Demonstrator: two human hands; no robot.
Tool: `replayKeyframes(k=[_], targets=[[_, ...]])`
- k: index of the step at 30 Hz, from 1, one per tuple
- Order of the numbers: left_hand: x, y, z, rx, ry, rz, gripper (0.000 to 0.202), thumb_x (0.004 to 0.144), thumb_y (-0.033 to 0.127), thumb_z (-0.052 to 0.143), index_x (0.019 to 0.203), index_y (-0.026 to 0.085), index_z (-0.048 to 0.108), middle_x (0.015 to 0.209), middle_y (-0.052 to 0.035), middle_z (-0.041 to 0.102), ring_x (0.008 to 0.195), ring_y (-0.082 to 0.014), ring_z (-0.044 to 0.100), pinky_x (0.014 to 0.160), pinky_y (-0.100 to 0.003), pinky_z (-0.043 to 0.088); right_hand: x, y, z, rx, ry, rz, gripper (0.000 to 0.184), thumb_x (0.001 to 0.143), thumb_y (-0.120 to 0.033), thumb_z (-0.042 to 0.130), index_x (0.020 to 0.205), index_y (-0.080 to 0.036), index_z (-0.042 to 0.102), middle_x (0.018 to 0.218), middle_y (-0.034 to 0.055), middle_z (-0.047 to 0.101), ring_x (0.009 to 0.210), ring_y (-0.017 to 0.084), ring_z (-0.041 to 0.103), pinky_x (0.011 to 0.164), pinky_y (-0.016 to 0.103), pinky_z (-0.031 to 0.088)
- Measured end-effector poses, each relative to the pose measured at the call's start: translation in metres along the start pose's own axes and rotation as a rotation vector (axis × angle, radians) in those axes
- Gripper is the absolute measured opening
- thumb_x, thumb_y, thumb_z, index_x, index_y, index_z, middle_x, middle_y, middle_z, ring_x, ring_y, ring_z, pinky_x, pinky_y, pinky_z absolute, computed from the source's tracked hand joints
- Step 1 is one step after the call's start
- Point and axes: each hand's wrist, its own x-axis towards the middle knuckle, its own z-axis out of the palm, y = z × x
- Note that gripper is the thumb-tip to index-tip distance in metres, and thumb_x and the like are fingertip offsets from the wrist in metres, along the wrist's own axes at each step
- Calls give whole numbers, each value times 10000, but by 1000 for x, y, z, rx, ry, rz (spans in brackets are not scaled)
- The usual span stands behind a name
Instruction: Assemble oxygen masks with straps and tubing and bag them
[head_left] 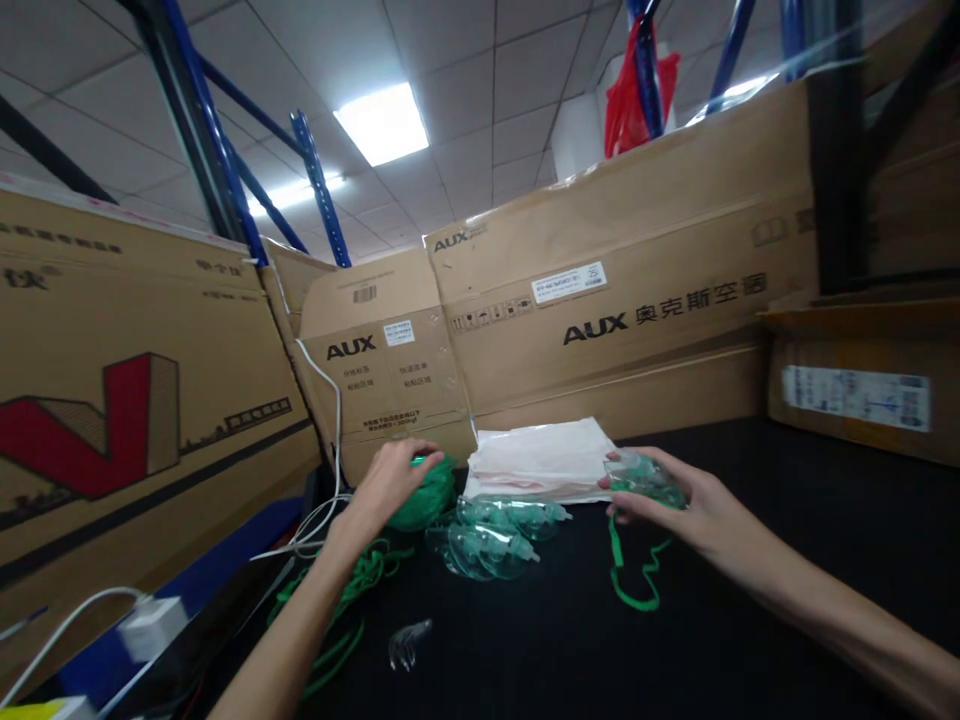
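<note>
In the head view, taking its middle as the centre of the clock, we see our right hand [694,495] at four o'clock, holding a clear, green-tinted, mask-like plastic piece [645,478] between fingers and thumb. We seem to grip it lightly by its sides, probably because the thin shell would buckle under a full squeeze; a flat green strap [616,575] hangs in a loose loop beneath it, towards five o'clock.

Our left hand [396,473] is at seven o'clock, curved over a rounded, shiny green plastic bundle [429,497]. The hand covers its far side, so we cannot tell whether the fingers grip it or merely rest there.

At six o'clock, more clear green-tinted pieces with pale nozzles [491,545] lie overlapping on the black worktop [570,640], nested perhaps to save room and within reach of both hands. Behind them, at five o'clock, a stack of thin white sheets [536,455] lies flat. A tangle of green cords [367,572] spreads beside our left forearm at seven o'clock, and between six and seven sits a small silvery bunch of thin strips [407,643]. Tall brown cardboard panels [637,270] stand behind from twelve to three o'clock, apparently serving as a screen.
</note>
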Motion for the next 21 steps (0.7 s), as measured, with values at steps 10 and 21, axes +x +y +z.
replayKeyframes(k=[10,21], targets=[[38,-55,36,262,-259,-92,287,971,388,640,1146,162,668,1161,-84,688,1057,-236,673,931,-451,552,-2,6,4,122,-58,30,446,808,-441,797,1101,-157,619,890,44,741,788,197,724,783,351,606],[57,-64,18,121,-138,-174,296,990,393,608,1137,141,661,1104,-73,696,955,-212,688,860,-416,580,-4,5,4,138,-72,27,399,813,-416,793,1075,-153,644,906,35,706,804,185,705,763,340,598]])
